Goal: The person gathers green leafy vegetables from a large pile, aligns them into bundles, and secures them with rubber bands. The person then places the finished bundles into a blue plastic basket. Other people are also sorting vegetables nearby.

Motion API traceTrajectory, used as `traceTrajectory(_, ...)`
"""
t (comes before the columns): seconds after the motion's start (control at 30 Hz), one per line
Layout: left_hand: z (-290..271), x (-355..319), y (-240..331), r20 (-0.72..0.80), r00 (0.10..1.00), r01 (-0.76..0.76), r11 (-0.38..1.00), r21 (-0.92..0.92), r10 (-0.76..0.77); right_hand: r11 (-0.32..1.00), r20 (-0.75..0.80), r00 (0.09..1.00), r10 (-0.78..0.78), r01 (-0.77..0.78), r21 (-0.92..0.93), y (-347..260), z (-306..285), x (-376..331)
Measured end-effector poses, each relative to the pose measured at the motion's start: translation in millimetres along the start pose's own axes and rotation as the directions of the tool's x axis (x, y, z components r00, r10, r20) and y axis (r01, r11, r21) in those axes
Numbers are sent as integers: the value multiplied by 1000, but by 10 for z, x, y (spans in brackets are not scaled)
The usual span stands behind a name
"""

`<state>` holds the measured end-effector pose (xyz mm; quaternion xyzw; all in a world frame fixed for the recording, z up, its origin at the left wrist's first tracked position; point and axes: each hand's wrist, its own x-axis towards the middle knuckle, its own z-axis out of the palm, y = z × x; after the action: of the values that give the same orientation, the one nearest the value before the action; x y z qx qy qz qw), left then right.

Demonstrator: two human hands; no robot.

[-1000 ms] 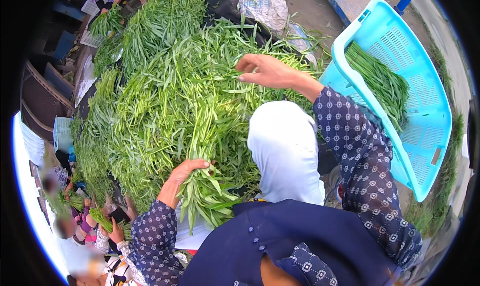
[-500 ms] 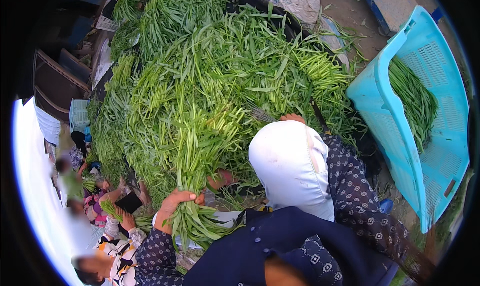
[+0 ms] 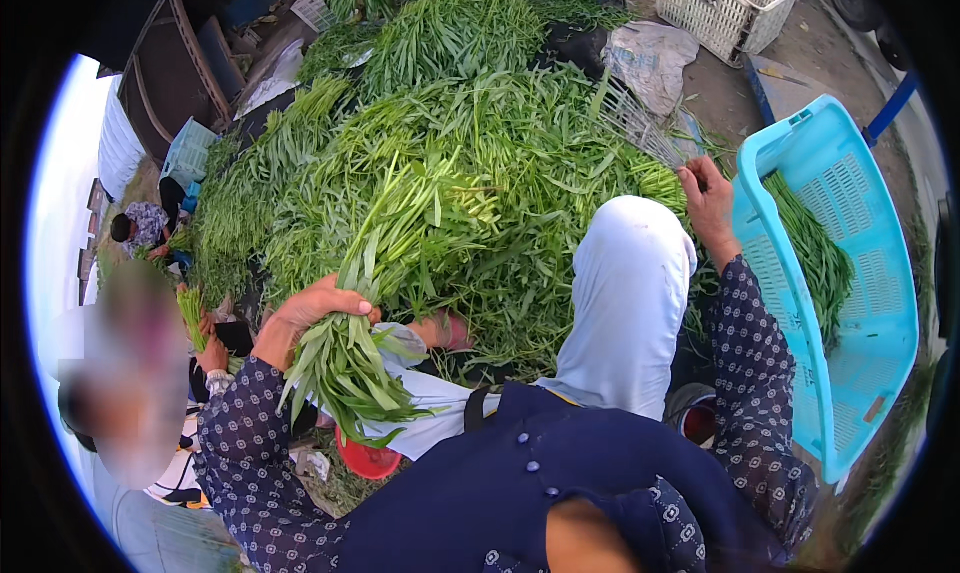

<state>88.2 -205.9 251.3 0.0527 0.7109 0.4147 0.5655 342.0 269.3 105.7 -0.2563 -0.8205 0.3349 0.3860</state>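
Note:
My left hand is wrapped round a bunch of water spinach, long green stems with narrow leaves. The stems point up and right over the heap and the leaves hang down towards my lap. My right hand is raised beside the basket, thumb and fingers pinched on the end of thin pale strands, which fan out up and left over the greens. A large heap of the same greens spreads in front of me. My bent knee in pale trousers stands between my hands.
A turquoise slatted basket at the right leans open, greens inside. Beyond are a white crate and a pale sack. A red bowl sits below my left hand. Other people work at the left, one hand holding greens.
My right hand has risen away from the heap behind my knee to the right, carrying the pale strands. The bunch in my left hand has shifted left and up. The view has tilted.

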Motion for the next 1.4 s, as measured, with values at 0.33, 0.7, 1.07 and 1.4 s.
traceTrajectory(0.33,152,-329,-209,-18,1000,-22,988,-152,19,786,647,566,-512,613,85,-1652,96,-48)
traceTrajectory(0.7,-142,-142,-683,41,980,193,981,33,-194,957,794,553,-254,264,122,-174,1343,-1636)
traceTrajectory(1.07,-93,183,-487,90,959,257,958,130,-270,977,837,524,-160,208,56,16,1242,-1689)
traceTrajectory(1.4,-509,-338,-354,-106,974,211,970,124,-198,958,818,563,119,150,-243,559,1214,-1826)
